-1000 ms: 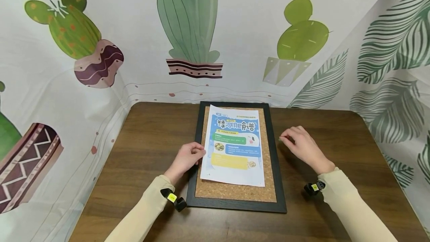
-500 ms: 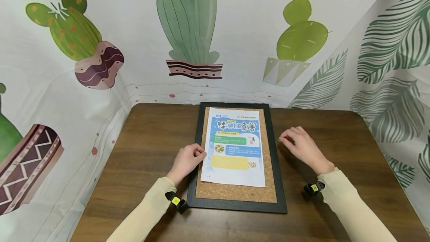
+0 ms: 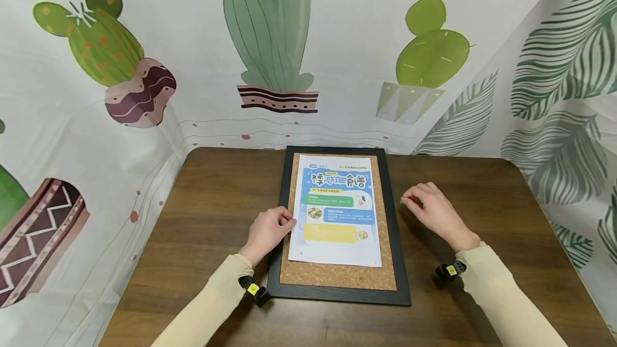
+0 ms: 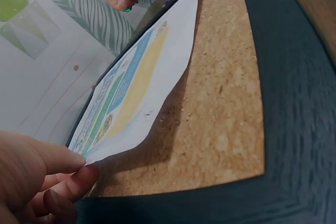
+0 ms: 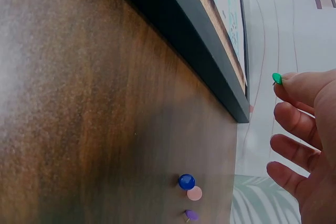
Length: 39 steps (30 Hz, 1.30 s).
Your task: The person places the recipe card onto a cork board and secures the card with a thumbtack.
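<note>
A printed sheet of paper [image 3: 337, 250] with colourful blocks and Chinese lettering lies over a black-framed cork board [image 3: 337, 278]. My left hand [image 3: 267, 232] pinches the sheet's left edge between thumb and finger. In the left wrist view, the sheet's near edge [image 4: 123, 148] bows up off the cork. To the right of the frame, my right hand [image 3: 436, 213] hovers over the table. Its thumb and index finger pinch a green thumbtack [image 5: 276, 78], best seen in the right wrist view, while the other fingers curl loosely.
A blue thumbtack [image 5: 186, 182], a pink thumbtack [image 5: 194, 193] and a purple thumbtack [image 5: 191, 215] lie on the wooden table [image 3: 202, 202] beside the board. Behind the table hangs a white cloth [image 3: 352, 42] printed with cacti and leaves.
The left hand has shifted very slightly, and the sheet's top left corner has come down a little, so the sheet sits straighter on the board. My right hand has barely moved.
</note>
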### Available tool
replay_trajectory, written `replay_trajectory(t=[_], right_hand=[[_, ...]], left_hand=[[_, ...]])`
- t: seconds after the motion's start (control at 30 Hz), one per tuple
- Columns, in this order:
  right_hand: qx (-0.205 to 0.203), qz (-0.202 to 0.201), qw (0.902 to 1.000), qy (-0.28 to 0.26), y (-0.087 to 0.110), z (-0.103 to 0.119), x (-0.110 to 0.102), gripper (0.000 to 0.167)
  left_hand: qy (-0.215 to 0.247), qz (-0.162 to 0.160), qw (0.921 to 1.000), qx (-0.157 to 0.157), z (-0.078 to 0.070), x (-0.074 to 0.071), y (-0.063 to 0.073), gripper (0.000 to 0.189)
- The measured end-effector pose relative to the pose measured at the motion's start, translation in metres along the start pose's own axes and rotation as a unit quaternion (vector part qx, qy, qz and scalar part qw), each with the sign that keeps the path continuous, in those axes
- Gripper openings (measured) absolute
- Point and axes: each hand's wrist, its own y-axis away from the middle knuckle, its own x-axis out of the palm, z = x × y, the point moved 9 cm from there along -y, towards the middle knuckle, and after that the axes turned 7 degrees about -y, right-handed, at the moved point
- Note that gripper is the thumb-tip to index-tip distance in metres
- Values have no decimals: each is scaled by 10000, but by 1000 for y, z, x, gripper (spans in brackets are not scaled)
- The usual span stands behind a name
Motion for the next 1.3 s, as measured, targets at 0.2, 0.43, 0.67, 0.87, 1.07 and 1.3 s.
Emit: replay_trajectory(t=[0.2,0.43,0.67,0.87,1.07,1.3], right_hand=[[43,27,10000,-36,-1,0,1,5],[28,5,10000,-32,-1,0,2,5],[29,23,10000,-24,-2,-1,3,4],[-14,-7,10000,-18,-2,0,3,4],[67,46,10000,-34,-2,-1,5,4],[80,69,9999,-84,-2,-1,6,4]], left_hand=[[-233,-35,9997,53,0,1,0,10],[-303,-110,9994,111,0,-2,0,10],[-337,-161,9991,187,-1,-3,1,10],[-380,-133,9990,205,-2,-1,1,10],[-331,-121,9991,238,-2,0,1,9],[-270,-186,9990,307,-2,-2,0,8]])
